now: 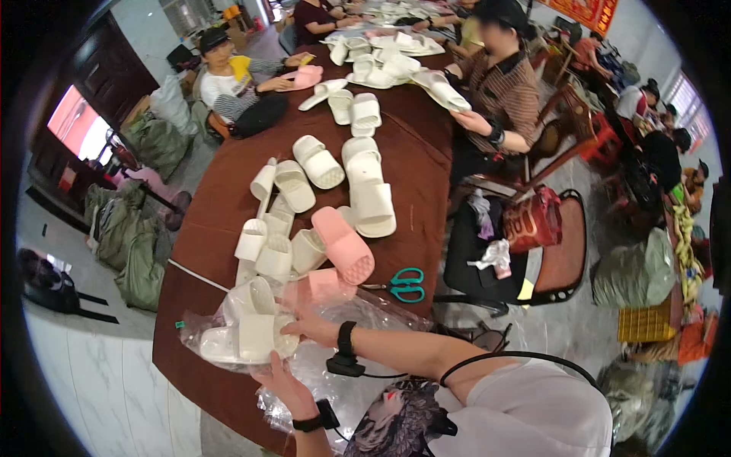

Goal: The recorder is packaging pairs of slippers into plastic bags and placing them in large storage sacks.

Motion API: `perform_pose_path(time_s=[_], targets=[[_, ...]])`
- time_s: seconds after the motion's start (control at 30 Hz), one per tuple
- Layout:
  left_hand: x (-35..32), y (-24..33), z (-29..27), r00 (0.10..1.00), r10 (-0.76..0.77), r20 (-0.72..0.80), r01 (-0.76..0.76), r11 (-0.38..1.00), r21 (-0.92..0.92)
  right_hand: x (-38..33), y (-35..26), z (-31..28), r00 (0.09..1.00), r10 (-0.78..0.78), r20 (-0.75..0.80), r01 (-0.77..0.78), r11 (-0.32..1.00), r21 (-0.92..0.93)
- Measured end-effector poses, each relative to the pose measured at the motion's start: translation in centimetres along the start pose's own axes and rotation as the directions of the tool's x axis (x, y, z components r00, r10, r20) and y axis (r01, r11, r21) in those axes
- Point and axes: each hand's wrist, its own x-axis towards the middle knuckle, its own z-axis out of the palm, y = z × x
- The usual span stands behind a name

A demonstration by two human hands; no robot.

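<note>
At the near end of the table, a pair of white slippers lies in or on clear plastic film. My left hand grips their near edge, its thumb up and its other fingers partly hidden below. My right hand is closed on their right end, fingers pressed against the white sole. Just beyond lies a pink slipper, with a second pink slipper partly under clear film. More loose clear plastic bags lie beneath and beside my wrists.
Scissors with teal handles lie right of the pink slippers. Several white slippers run up the brown-covered table. A co-worker at left holds a pink slipper; another at right holds a white one. A black chair stands beside the table.
</note>
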Motion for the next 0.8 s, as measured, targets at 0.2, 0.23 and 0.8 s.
perform_pose_path(time_s=[0.2, 0.23, 0.8], targets=[[-9.5, 0.0, -5.8, 0.948, -0.064, 0.31, 0.025, 0.992, 0.127, -8.9, -5.5, -5.8, 0.983, -0.017, 0.185, 0.064, 0.966, -0.252], [-10.7, 0.3, -7.4, 0.938, -0.157, 0.31, 0.093, 0.973, 0.212, -9.9, -5.5, -6.8, 0.979, 0.038, 0.2, 0.032, 0.941, -0.337], [-10.6, -9.4, -10.3, 0.979, -0.204, -0.012, 0.198, 0.93, 0.311, -14.9, 3.6, -13.2, 0.934, -0.323, -0.155, -0.08, 0.234, -0.969]])
